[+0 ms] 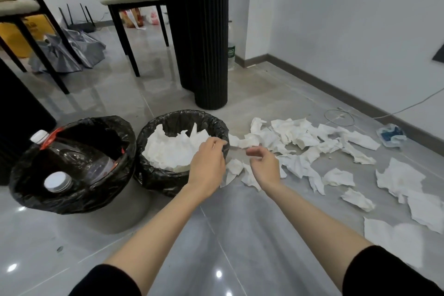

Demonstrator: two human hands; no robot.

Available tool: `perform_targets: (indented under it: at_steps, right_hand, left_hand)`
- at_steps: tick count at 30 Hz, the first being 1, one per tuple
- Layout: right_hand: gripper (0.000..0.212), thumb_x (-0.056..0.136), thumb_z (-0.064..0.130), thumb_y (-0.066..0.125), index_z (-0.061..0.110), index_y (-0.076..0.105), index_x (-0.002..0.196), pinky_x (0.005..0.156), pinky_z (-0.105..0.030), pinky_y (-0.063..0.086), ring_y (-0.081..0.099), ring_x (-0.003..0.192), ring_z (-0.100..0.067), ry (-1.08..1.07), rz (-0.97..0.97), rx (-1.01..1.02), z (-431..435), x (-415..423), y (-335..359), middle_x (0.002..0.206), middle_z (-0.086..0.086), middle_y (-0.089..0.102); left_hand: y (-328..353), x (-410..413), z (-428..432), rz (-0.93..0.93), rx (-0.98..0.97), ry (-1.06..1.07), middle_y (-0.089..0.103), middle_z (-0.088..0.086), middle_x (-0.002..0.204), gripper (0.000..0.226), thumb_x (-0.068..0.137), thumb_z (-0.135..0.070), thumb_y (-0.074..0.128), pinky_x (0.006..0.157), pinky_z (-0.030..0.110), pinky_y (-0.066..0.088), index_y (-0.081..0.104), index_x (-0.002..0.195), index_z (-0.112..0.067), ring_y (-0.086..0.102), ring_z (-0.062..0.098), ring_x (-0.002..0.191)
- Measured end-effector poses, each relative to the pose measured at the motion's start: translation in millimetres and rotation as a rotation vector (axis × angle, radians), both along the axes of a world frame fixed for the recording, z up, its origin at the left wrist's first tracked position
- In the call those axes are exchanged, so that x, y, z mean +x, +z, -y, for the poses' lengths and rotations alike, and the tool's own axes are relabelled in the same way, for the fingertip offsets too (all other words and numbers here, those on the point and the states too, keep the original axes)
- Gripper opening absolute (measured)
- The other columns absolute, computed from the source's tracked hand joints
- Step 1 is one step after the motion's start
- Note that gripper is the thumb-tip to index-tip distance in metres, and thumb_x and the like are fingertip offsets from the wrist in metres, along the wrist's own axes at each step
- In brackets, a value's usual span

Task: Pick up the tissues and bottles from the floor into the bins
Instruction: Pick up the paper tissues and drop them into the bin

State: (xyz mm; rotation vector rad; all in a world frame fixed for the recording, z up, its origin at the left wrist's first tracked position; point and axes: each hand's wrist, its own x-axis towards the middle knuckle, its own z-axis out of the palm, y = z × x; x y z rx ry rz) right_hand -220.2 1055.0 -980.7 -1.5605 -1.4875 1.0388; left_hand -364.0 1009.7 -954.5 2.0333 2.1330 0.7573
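Observation:
Two bins with black liners stand on the grey floor. The left bin holds clear bottles with white caps. The right bin is filled with white tissues. Several crumpled tissues lie scattered on the floor to the right of it. My left hand hovers over the right bin's right rim, fingers loosely curled, with nothing seen in it. My right hand hangs just right of the bin above the nearest floor tissues, fingers loosely curled and empty.
A black ribbed pillar rises behind the bins, with a clear bottle beside it at the wall. Chairs and a folded umbrella stand at the back left. A blue-white packet and a white cable lie near the right wall.

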Motion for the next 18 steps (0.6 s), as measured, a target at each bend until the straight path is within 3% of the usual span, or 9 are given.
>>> perform_targets:
  at_steps: [6, 11, 15, 18]
  right_hand:
    - [0.033, 0.086, 0.000, 0.046, 0.011, 0.061, 0.113, 0.094, -0.028, 0.044, 0.056, 0.111, -0.019, -0.051, 0.088, -0.125, -7.8, 34.9, -30.7, 0.117, -0.003, 0.063]
    - [0.036, 0.087, 0.001, 0.047, 0.007, 0.057, 0.121, 0.092, -0.022, 0.039, 0.053, 0.118, -0.020, 0.051, 0.195, -0.183, -17.9, 50.2, -54.5, 0.126, -0.006, 0.059]
    - [0.044, 0.085, 0.004, 0.048, 0.010, 0.052, 0.129, 0.100, -0.028, 0.038, 0.047, 0.125, -0.023, 0.186, 0.356, -0.215, -29.4, 50.9, -73.3, 0.135, -0.007, 0.052]
    - [0.050, 0.087, 0.005, 0.048, 0.011, 0.044, 0.136, 0.108, -0.032, 0.034, 0.038, 0.134, -0.026, 0.309, 0.464, -0.238, -37.4, 48.0, -85.8, 0.143, -0.010, 0.043]
  left_hand:
    - [-18.6, 40.5, -13.4, 0.011, -0.019, -0.171, 0.046, -0.002, 0.132, 0.047, 0.090, 0.001, 0.042, 0.091, 0.035, 0.045, 0.046, 0.133, -0.018, 0.043, 0.018, 0.121]
    - [-60.5, 56.0, -26.9, 0.046, -0.220, -0.152, 0.044, 0.001, 0.136, 0.047, 0.091, 0.000, 0.041, 0.096, 0.031, 0.040, 0.042, 0.136, -0.015, 0.042, 0.019, 0.124]
    - [-96.9, 50.5, -46.3, 0.097, -0.418, -0.076, 0.037, 0.007, 0.145, 0.049, 0.092, -0.005, 0.041, 0.106, 0.036, 0.035, 0.035, 0.141, -0.013, 0.036, 0.025, 0.132]
    - [-112.4, 42.4, -59.3, 0.161, -0.496, -0.054, 0.027, 0.012, 0.151, 0.054, 0.094, -0.006, 0.042, 0.114, 0.031, 0.023, 0.027, 0.146, -0.007, 0.026, 0.025, 0.140]
